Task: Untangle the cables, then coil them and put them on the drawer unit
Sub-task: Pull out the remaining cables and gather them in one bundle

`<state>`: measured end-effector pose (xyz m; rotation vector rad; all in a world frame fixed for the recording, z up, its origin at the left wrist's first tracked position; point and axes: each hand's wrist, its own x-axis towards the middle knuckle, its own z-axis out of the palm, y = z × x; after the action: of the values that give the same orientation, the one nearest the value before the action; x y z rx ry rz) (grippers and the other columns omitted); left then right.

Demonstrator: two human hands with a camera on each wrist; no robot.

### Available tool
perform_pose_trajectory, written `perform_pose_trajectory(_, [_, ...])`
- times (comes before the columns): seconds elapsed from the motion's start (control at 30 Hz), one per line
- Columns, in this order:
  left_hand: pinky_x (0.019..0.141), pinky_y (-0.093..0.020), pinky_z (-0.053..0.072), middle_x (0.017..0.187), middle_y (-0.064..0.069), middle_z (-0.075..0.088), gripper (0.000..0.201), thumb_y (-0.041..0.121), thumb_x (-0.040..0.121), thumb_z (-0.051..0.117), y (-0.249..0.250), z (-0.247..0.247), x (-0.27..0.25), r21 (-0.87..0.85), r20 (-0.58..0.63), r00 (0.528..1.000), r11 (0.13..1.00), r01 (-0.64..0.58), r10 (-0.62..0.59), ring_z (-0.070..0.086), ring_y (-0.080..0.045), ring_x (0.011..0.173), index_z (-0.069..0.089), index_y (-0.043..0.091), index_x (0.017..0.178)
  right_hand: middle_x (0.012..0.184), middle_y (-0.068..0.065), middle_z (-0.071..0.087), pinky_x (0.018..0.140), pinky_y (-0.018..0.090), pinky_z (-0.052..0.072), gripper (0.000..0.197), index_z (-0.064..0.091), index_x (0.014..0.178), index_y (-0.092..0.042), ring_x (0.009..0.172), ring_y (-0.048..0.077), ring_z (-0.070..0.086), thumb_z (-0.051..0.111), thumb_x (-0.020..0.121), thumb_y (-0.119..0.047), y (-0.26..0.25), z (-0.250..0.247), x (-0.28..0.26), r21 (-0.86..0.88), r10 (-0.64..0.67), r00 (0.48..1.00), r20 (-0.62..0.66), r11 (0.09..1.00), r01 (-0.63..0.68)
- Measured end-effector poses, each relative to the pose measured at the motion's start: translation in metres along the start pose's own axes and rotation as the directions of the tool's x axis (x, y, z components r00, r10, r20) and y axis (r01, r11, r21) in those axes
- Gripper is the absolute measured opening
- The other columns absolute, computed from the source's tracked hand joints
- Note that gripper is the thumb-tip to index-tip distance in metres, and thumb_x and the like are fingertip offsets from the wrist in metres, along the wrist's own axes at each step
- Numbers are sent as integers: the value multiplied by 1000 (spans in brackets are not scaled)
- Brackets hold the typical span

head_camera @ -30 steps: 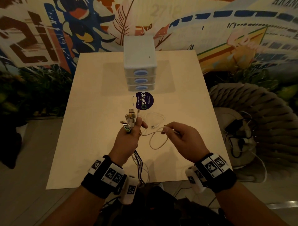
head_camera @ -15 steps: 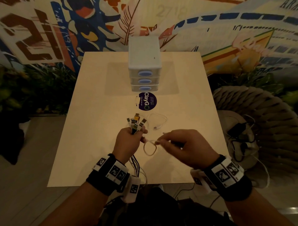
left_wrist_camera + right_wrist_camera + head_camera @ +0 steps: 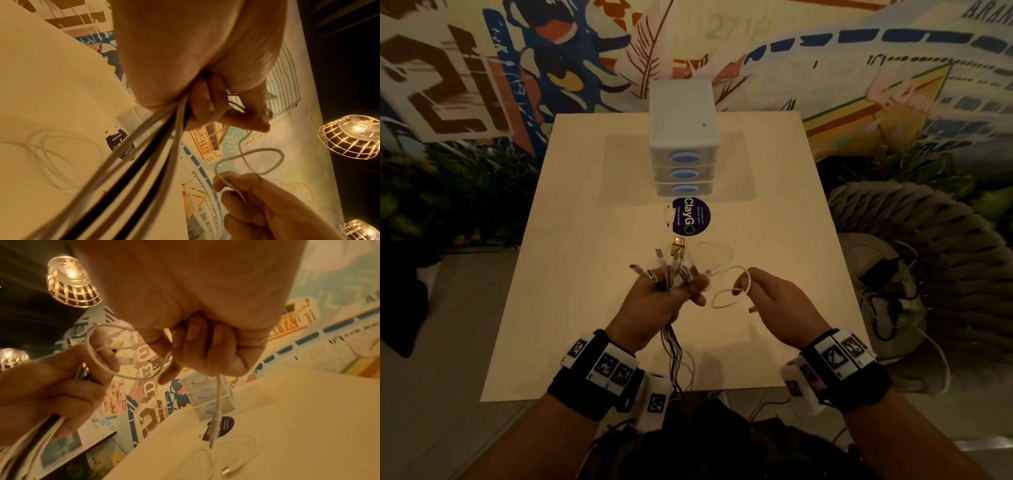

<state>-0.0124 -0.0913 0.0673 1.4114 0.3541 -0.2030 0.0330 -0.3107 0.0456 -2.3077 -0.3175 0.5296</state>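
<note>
My left hand (image 3: 664,301) grips a bundle of cables (image 3: 674,353) upright over the table, several plugs (image 3: 676,253) sticking out above the fist; the cords (image 3: 144,155) hang down off the near edge. My right hand (image 3: 763,294) pinches a thin white cable (image 3: 729,294) that loops between the two hands, its plug end (image 3: 213,433) dangling below the fingers. Another white cable (image 3: 714,255) lies loosely coiled on the table beyond the hands. The white three-drawer unit (image 3: 683,116) stands at the far middle of the table, its top bare.
A round purple sticker (image 3: 690,216) sits in front of the drawers. The beige table (image 3: 571,274) backs onto a painted wall. A woven chair (image 3: 928,246) with dark cables on its seat stands to the right. Lamps (image 3: 351,136) hang overhead.
My right hand has drawn the thin white cable rightward, away from the left fist, and the loop between the hands has widened. The left hand keeps its bundle, raised slightly.
</note>
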Motion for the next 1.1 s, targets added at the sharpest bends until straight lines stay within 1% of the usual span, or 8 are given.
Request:
perform_pose_trajectory(0.1, [57,-7,43,67,7,69,11,-12,84,70,3,3,-4,59,110,988,991,-117,110,59,4,53,67,-11,95,95,-8,71,82,40,55,29,64,98,-37,82,4,66,39,105,-49,4,4,-1,146,-86,993,86,987,73])
perform_pose_trajectory(0.27, [89,-26,54,87,-1,76,11,0,83,77,-3,-1,1,91,43,976,972,-215,212,72,-17,94,71,-3,91,91,-18,66,71,18,42,31,69,99,-25,77,-1,55,41,108,-36,6,13,-6,301,-170,962,214,948,100])
perform_pose_trajectory(0.4, [88,-26,55,87,-1,75,8,2,86,77,-10,0,4,154,-32,959,949,-274,282,72,-16,92,71,3,90,79,22,40,58,21,33,33,63,94,-17,63,11,34,40,108,-35,8,22,-9,522,-195,955,225,851,51])
perform_pose_trajectory(0.57, [83,-17,54,87,-14,66,8,-16,89,64,-16,0,12,32,-252,918,951,-308,306,72,-5,86,58,-17,94,64,3,28,51,24,22,32,51,85,-12,53,11,24,38,108,-29,11,13,-8,734,-185,968,168,679,3])
perform_pose_trajectory(0.7, [97,-29,53,85,6,68,20,-3,90,71,-18,-13,15,-16,-338,889,942,-334,309,70,-15,101,65,15,86,59,-4,27,53,28,19,31,50,85,-11,49,9,23,39,108,-28,44,3,-8,848,16,995,95,522,-89])
perform_pose_trajectory(0.9, [100,-32,54,96,-8,64,10,-7,96,60,-19,-18,15,17,-389,847,922,-387,363,69,-8,98,60,3,98,58,-5,33,52,25,27,32,54,86,-10,56,16,28,34,110,-17,121,16,-20,435,220,959,180,856,-278])
perform_pose_trajectory(1.03, [80,-9,50,92,2,64,9,-2,101,56,-22,-8,9,150,-282,885,928,-341,370,67,7,85,57,7,105,61,-6,40,53,23,33,34,57,83,-14,52,10,36,39,110,-26,125,44,-38,291,264,892,367,879,-379])
perform_pose_trajectory(1.1, [79,-12,51,88,7,69,9,7,103,55,-23,-6,9,118,-293,887,934,-338,358,67,5,84,63,11,102,66,-6,47,60,22,38,38,57,79,-20,58,8,44,41,106,-43,123,57,-44,132,238,898,369,943,-305])
